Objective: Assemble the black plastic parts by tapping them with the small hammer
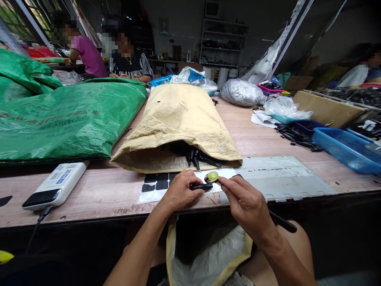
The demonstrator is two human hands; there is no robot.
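My left hand [183, 188] is closed on a slim black pen-like part [201, 186] at the table's front edge. My right hand [247, 200] pinches a tool with a long black handle [282, 221] that sticks out below the palm. At its far end, close above the black part, is a round translucent yellow-green piece [212, 176] with a dark rim; its exact kind is unclear. Beneath both hands lies a white sheet with black stickers [162, 185]. Just behind, a tan woven sack [181, 115] lies with its mouth towards me, and several black parts [196, 157] spill out of it.
A second open sack [208, 270] hangs at my lap. Left are a green sack [59, 123] and a white power bank [58, 184] with a cable. A grey plate [285, 176] lies right, with a blue tray [347, 149] beyond. Other people sit across the room.
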